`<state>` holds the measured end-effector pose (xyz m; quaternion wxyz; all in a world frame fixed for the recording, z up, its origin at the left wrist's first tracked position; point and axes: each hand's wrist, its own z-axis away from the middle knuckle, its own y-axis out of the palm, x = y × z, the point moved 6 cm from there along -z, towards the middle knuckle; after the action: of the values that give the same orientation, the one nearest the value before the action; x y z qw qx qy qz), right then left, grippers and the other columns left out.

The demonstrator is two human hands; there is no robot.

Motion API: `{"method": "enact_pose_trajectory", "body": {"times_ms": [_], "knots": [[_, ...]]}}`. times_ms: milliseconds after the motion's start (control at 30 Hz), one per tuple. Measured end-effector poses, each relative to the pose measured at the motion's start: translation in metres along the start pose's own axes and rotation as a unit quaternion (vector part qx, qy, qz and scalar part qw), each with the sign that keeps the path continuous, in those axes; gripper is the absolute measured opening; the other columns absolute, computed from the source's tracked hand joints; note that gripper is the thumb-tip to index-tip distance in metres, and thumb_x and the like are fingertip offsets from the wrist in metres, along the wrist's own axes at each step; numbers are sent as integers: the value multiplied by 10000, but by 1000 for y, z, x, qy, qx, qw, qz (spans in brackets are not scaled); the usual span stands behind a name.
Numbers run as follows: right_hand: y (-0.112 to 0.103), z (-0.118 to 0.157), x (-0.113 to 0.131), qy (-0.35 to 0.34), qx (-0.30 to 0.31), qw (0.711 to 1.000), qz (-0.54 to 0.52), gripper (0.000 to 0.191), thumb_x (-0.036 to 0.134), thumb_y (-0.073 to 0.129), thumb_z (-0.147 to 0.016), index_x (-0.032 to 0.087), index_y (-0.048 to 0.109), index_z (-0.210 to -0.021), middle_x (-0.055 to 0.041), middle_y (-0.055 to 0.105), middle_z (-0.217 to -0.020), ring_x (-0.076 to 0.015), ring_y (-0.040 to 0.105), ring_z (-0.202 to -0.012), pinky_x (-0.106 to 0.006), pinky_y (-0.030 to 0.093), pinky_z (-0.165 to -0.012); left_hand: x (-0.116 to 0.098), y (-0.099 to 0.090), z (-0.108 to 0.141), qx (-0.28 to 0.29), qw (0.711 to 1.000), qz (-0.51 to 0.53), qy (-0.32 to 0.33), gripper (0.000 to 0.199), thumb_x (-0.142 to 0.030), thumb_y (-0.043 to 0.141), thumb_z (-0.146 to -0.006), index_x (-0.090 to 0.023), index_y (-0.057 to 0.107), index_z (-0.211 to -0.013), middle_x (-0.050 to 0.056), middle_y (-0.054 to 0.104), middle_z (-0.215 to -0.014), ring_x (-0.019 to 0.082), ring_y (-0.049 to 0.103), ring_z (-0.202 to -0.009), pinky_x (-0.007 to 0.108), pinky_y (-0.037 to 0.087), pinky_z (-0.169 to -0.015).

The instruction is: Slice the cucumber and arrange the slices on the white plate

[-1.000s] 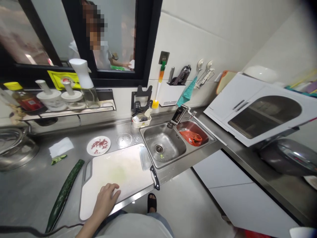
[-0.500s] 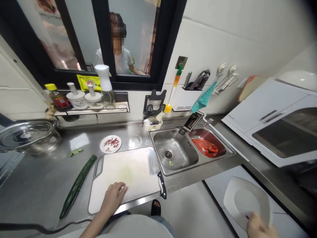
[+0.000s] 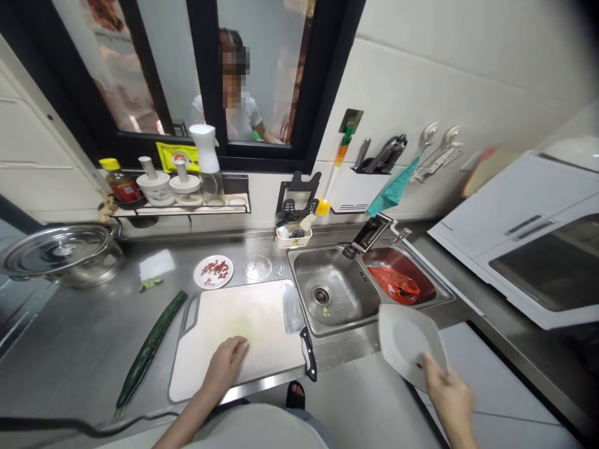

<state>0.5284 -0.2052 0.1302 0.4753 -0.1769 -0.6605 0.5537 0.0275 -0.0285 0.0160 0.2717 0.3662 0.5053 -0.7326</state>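
My right hand [image 3: 449,391] grips a white squarish plate [image 3: 406,333] by its near edge, thumb on top. The plate hangs tilted in front of the sink's right part; a small dark red spot shows by the thumb. My left hand [image 3: 228,360] rests on the white cutting board [image 3: 201,368], fingers loosely curled together with nothing visible in them. Along the board's right side lies a knife [image 3: 307,352], its black handle over the near corner. To the board's left is a long green cucumber [image 3: 152,352]. Behind the board sits a small white plate [image 3: 199,275] of chopped reddish pieces.
A double sink [image 3: 306,274] has green scraps near its drain and a red plastic bag [image 3: 395,284] in the right basin. A lidded steel pot [image 3: 88,265] stands far left. Seasoning bottles line a wall rack [image 3: 210,211]. Someone [image 3: 241,121] is beyond the window.
My right hand has brought the white plate leftward and up, toward the sink's front edge. My left hand has shifted slightly right and up on the board, its fingers drawn closer together.
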Motion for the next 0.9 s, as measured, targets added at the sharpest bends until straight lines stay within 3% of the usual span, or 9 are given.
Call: {"method": "enact_pose_trajectory", "body": {"times_ms": [133, 267, 333, 400, 500, 567, 633, 700, 900], "knots": [[33, 0, 43, 39, -17, 984, -175, 545, 599, 642, -620, 149, 717, -917, -117, 701, -721, -313, 680, -785, -377, 538, -614, -59, 25, -20, 38, 981, 190, 11, 469, -504, 543, -819, -172, 599, -1146, 121, 635, -1154, 225, 594, -1052, 348, 489, -885], [80, 17, 109, -17, 151, 936, -318, 555, 528, 752, -545, 102, 716, -900, -113, 722, -752, -282, 673, -751, -366, 535, -680, -132, 51, -31, 185, 916, 347, 83, 607, -429, 644, -790, -171, 487, -1317, 111, 638, -1105, 178, 627, -891, 290, 514, -748], [93, 26, 135, -59, 200, 920, -331, 549, 521, 760, -559, 101, 712, -910, -112, 725, -782, -275, 665, -759, -367, 525, -693, -150, 54, -33, 220, 901, 362, 96, 592, -385, 666, -772, -173, 502, -1300, 82, 665, -1010, 170, 628, -821, 286, 518, -719], [96, 32, 152, -110, 179, 924, -319, 552, 525, 747, -591, 116, 699, -959, -102, 724, -827, -266, 652, -796, -364, 513, -715, -154, 49, -35, 194, 908, 361, 91, 544, -348, 650, -772, -182, 525, -1274, 55, 675, -918, 177, 627, -813, 283, 520, -713], [85, 44, 163, -202, -11, 950, -239, 583, 558, 658, -701, 136, 650, -1103, -118, 694, -964, -260, 611, -883, -375, 472, -778, -145, 39, -38, 133, 925, 349, 72, 488, -301, 607, -775, -191, 536, -1245, 32, 670, -850, 183, 628, -807, 272, 519, -683], [84, 63, 173, -295, -116, 938, -140, 534, 565, 587, -776, 143, 653, -1096, -148, 656, -1047, -277, 568, -963, -390, 423, -835, -137, 33, -39, 98, 931, 347, 62, 481, -284, 598, -764, -190, 534, -1232, 30, 671, -851, 185, 632, -809, 267, 518, -668], [98, 82, 184, -376, -115, 919, -39, 424, 543, 547, -828, 186, 681, -1012, -122, 655, -971, -260, 554, -918, -364, 390, -818, -132, 27, -41, 70, 931, 354, 55, 490, -280, 603, -753, -188, 530, -1228, 33, 674, -854, 187, 635, -822, 265, 519, -670], [117, 94, 193, -420, -74, 904, 18, 333, 462, 463, -906, 210, 673, -959, -84, 658, -892, -219, 552, -839, -318, 368, -767, -129, 23, -43, 57, 929, 361, 54, 496, -281, 605, -750, -183, 525, -1230, 31, 672, -834, 183, 637, -811, 256, 518, -659], [148, 96, 220, -448, 38, 892, 49, 366, 363, 313, -979, 197, 605, -832, -62, 660, -841, -173, 567, -790, -266, 332, -713, -122, 16, -50, 46, 932, 356, 53, 502, -303, 599, -756, -157, 510, -1228, 30, 651, -790, 171, 629, -729, 194, 451, -501]]}}
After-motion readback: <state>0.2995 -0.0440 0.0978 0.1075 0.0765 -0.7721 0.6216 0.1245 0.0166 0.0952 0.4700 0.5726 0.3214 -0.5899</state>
